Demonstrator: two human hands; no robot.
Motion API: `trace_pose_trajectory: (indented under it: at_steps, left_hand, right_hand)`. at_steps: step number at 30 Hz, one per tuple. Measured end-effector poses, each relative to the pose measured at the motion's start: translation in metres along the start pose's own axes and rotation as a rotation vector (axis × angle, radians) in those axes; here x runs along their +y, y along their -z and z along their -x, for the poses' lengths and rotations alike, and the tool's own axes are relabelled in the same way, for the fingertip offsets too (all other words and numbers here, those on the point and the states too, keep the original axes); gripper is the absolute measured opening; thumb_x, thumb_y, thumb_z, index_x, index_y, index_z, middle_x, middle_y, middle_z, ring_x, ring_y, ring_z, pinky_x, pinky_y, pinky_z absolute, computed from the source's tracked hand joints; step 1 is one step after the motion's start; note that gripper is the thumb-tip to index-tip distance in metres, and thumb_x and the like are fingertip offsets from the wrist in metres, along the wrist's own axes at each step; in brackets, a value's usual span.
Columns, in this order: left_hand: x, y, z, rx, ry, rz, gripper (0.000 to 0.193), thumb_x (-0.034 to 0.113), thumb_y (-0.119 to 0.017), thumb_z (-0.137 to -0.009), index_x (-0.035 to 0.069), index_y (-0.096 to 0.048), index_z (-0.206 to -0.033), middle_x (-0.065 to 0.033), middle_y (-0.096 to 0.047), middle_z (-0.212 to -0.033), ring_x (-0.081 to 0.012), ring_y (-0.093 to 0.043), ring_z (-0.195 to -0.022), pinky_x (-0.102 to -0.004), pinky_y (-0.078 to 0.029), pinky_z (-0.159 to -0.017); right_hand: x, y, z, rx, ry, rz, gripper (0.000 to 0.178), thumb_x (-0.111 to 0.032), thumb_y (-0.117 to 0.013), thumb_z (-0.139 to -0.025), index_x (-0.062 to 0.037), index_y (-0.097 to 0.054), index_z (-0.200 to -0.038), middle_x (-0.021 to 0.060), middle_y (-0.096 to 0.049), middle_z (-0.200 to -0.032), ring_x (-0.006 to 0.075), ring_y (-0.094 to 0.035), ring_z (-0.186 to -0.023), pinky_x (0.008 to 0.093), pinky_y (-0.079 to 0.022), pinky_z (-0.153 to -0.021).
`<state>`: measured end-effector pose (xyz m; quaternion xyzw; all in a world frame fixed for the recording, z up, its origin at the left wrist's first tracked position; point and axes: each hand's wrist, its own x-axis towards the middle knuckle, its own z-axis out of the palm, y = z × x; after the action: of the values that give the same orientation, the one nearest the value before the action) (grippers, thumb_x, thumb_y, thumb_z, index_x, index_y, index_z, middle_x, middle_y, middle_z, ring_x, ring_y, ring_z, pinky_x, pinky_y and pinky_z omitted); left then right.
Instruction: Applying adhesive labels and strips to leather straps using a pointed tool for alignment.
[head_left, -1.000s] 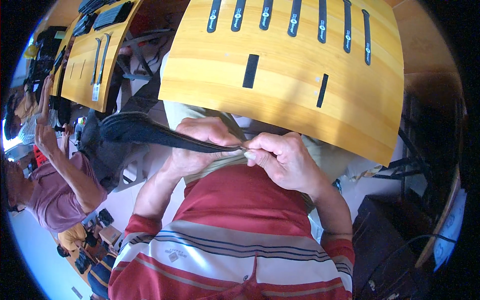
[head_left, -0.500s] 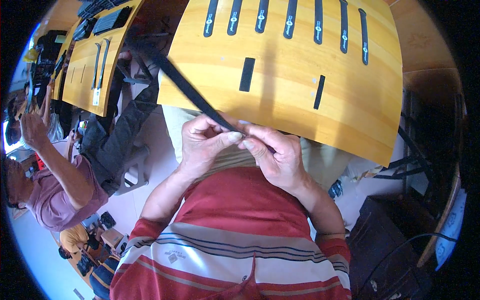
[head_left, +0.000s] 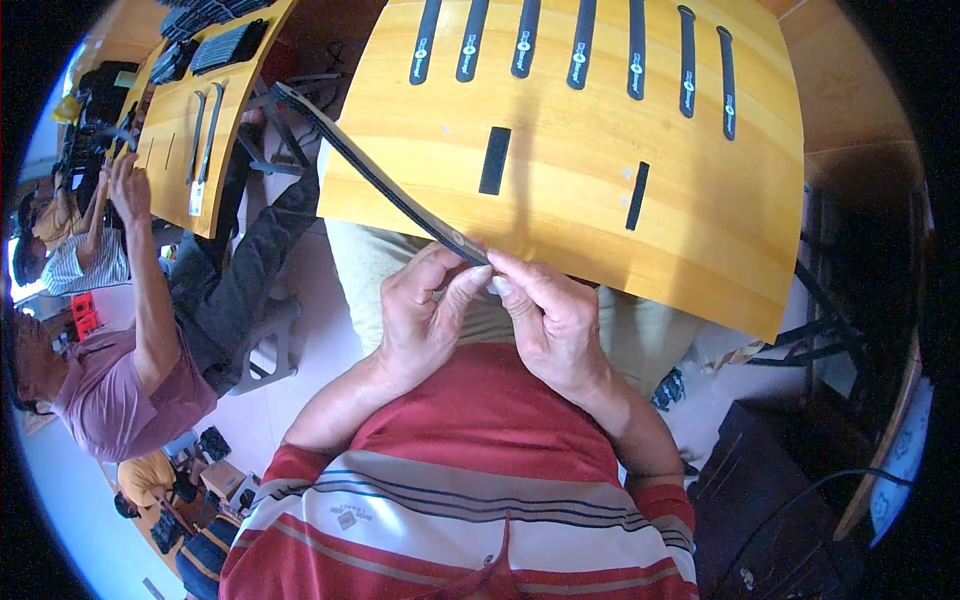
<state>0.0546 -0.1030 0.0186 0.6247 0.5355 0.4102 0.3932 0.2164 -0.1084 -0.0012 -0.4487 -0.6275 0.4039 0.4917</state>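
My left hand [head_left: 425, 315] and my right hand [head_left: 548, 310] meet just in front of my chest, at the near edge of a yellow wooden table [head_left: 720, 230]. Both pinch the near end of a long black strap [head_left: 370, 170], which runs stiffly up and to the left away from my fingers. The fingertips cover the strap's end. Several more black straps [head_left: 580, 45] lie in a row along the table's far side. Two short black strips [head_left: 494, 160] lie nearer the middle.
To the left stands a second yellow table [head_left: 190, 130] with black straps on it. A person in a mauve shirt [head_left: 110, 390] sits beside it with an arm raised. Other people sit further left. A dark box [head_left: 780, 500] and cables are at lower right.
The strap has swung from lying flat to my left to pointing up and away to the left. My hands have stayed together, shifting slightly towards the table edge. The seated person's arm rose.
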Motion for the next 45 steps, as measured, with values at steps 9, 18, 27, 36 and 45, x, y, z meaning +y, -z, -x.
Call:
trace_pose_trajectory:
  at_steps: [9, 18, 27, 36, 45]
  left_hand:
    - [0.0, 0.015, -0.006, -0.175, -0.171, -0.196, 0.011, 0.006, -0.065, -0.094, -0.001, -0.065, -0.102, -0.0113, -0.066, -0.084, -0.0226, -0.07, -0.075, -0.0318, -0.057, -0.064]
    - [-0.003, 0.033, -0.015, -0.399, -0.299, -0.213, 0.012, 0.004, -0.064, -0.094, -0.001, -0.064, -0.104, -0.0117, -0.066, -0.086, -0.0243, -0.071, -0.076, -0.0347, -0.058, -0.064]
    - [-0.004, 0.032, -0.007, -0.435, -0.142, -0.257, 0.017, 0.016, -0.056, -0.101, 0.0, -0.063, -0.105, -0.0126, -0.065, -0.085, -0.025, -0.068, -0.073, -0.0368, -0.054, -0.063]
    - [-0.01, 0.028, -0.001, -0.442, -0.107, 0.014, 0.014, 0.013, -0.056, -0.101, 0.001, -0.061, -0.106, -0.0114, -0.064, -0.087, -0.0221, -0.068, -0.077, -0.0339, -0.054, -0.065]
    - [-0.006, 0.03, -0.002, -0.423, -0.109, 0.069, 0.013, 0.013, -0.056, -0.102, 0.001, -0.061, -0.1, -0.0102, -0.064, -0.087, -0.0215, -0.067, -0.075, -0.0337, -0.053, -0.065]
  right_hand:
    - [-0.008, 0.004, -0.001, -0.045, -0.031, -0.029, 0.021, -0.002, -0.063, -0.095, 0.0044, -0.068, -0.115, 0.016, -0.071, -0.09, 0.0189, -0.07, -0.078, 0.0293, -0.054, -0.069]
    - [-0.013, 0.017, 0.002, -0.162, -0.069, -0.08, 0.022, -0.002, -0.063, -0.095, 0.0032, -0.069, -0.116, 0.0125, -0.068, -0.08, 0.0151, -0.063, -0.066, 0.0278, -0.05, -0.059]
    - [-0.012, 0.02, -0.004, -0.209, 0.067, 0.174, 0.023, -0.003, -0.07, -0.089, -0.0006, -0.069, -0.112, 0.0113, -0.066, -0.077, 0.0198, -0.066, -0.066, 0.0325, -0.052, -0.056]
    - [0.006, 0.01, -0.004, -0.103, 0.251, 0.077, 0.033, -0.004, -0.078, -0.081, 0.0, -0.068, -0.113, 0.0133, -0.067, -0.096, 0.0224, -0.068, -0.071, 0.0314, -0.055, -0.057]
    - [0.004, 0.009, -0.009, -0.065, 0.562, 0.308, 0.035, 0.0, -0.073, -0.079, 0.0071, -0.063, -0.111, 0.0173, -0.067, -0.096, 0.0251, -0.069, -0.068, 0.0346, -0.057, -0.053]
